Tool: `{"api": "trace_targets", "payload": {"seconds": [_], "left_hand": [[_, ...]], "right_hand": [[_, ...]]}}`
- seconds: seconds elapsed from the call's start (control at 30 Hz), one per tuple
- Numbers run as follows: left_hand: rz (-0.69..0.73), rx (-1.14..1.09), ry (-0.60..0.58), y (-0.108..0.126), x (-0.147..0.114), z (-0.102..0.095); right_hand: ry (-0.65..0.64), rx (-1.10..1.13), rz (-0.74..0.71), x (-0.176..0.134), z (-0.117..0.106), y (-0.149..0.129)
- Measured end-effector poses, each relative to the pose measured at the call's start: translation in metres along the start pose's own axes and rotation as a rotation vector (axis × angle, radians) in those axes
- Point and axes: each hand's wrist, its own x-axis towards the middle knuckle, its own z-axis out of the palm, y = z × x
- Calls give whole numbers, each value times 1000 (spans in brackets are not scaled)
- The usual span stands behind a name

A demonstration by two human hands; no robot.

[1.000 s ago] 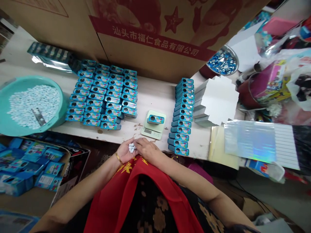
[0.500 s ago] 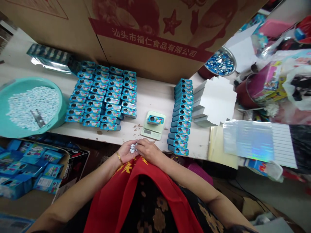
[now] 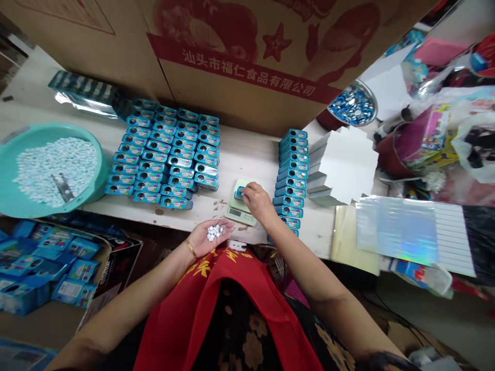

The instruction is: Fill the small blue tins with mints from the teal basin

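My left hand (image 3: 209, 238) is palm up near the table's front edge, fingers stretched out, with a small heap of white candies (image 3: 214, 233) on the palm. My right hand (image 3: 258, 201) reaches over the small pale-green scale (image 3: 243, 218), thumb and fingers pinched together at the top of a blue tin (image 3: 237, 192) standing on it. The fingers cover most of that tin, and what they pinch is too hidden to make out. The scale's display faces me.
Rows of blue tins (image 3: 178, 171) stand left of the scale, and one column of tins (image 3: 291, 191) to its right. A turquoise basin (image 3: 87, 193) holds white candies and a scoop. Behind is a large carton (image 3: 240, 111); white folded card (image 3: 344, 165) stands at right.
My right hand has left my left palm and moved forward and right to the tin on the scale. My left fingers have opened out, showing the candies.
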Motion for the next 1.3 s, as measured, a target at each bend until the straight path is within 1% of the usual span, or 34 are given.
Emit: {"api": "trace_targets", "payload": {"seconds": [0.1,0.17,0.23,0.3,0.37,0.4,0.43,0.5,0.53,0.57,0.63,0.7,0.77,0.87,0.97,1.1,1.2,1.3], "left_hand": [[-1,-13,-1,0,0,-3],[3,-21,4,0,-1,-5],[9,-22,7,1,-1,-5],[9,-17,5,1,-2,-4],[-2,-15,-15,0,-2,-2],[-8,-22,-28,0,-2,-2],[-10,-34,-38,-1,-1,-2],[-15,-61,-34,-4,1,-3],[-17,-70,-20,-5,1,-3],[-21,-75,-5,-6,2,-4],[-34,-74,14,-7,2,-6],[-37,-71,23,-8,1,-8],[-52,-61,28,-8,-1,-8],[-75,-41,33,-7,-1,-8],[-69,-23,49,-8,-1,-8],[-42,-35,59,-8,0,-7],[-15,-62,3,-8,1,-8],[-36,-43,-50,-7,0,-9]], "right_hand": [[-11,-5,-18,4,4,3],[32,53,-36,3,3,5],[92,99,-11,-1,-1,6],[156,117,48,-8,-7,3],[162,137,44,-21,-10,-10],[125,150,-7,-28,-9,-19],[58,158,-83,-36,-7,-30],[-119,141,-239,-51,1,-53],[-195,114,-271,-57,5,-63],[-260,85,-280,-62,9,-70],[-343,42,-260,-67,14,-78],[-381,28,-260,-68,16,-77],[-393,17,-286,-67,15,-74],[-386,-5,-295,-67,16,-73],[-376,-4,-274,-68,22,-75],[-337,102,-240,-69,28,-70],[-218,209,-178,-62,22,-55],[-65,210,-75,-45,8,-34]]}}
